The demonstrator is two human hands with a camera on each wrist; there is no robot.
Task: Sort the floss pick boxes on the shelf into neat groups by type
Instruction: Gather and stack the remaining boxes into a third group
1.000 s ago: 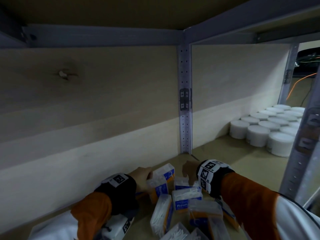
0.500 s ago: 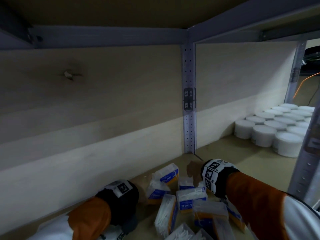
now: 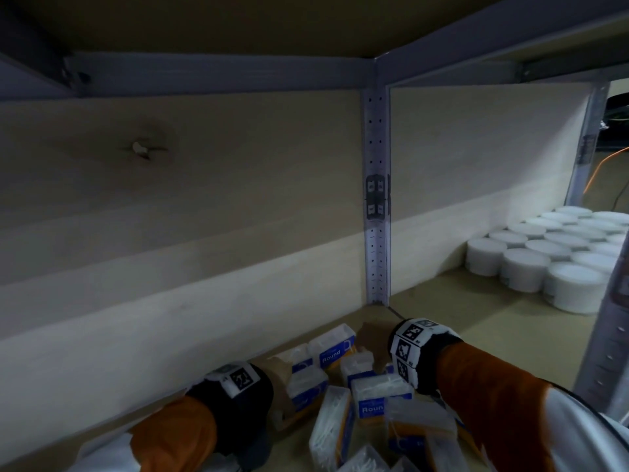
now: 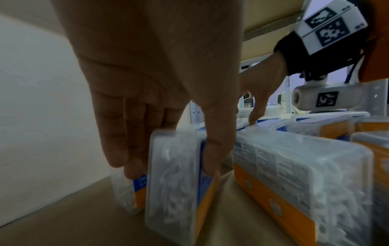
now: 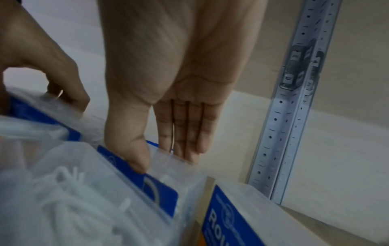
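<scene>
Several clear floss pick boxes with blue and orange labels lie jumbled on the shelf board [image 3: 476, 321]; one at the back reads "Round" [image 3: 332, 350]. My left hand [image 3: 282, 379] grips two boxes standing on edge side by side [image 4: 174, 183], fingers [image 4: 126, 149] on the far one and thumb on the near one's blue face. My right hand [image 3: 371, 338] pinches the top edge of a clear box [image 5: 174, 166] between thumb and straight fingers [image 5: 185, 141]. A long box with an orange strip [image 4: 294, 183] lies right of my left hand.
A perforated metal upright [image 3: 376, 199] stands against the wooden back panel just behind my right hand. Several white round tubs [image 3: 544, 260] fill the bay to the right. Another metal post [image 3: 612, 352] stands at the front right. The shelf above hangs low overhead.
My left hand has drawn back a little and taken hold of boxes at the pile's left side. The right hand stays on its box. The view has shifted slightly left.
</scene>
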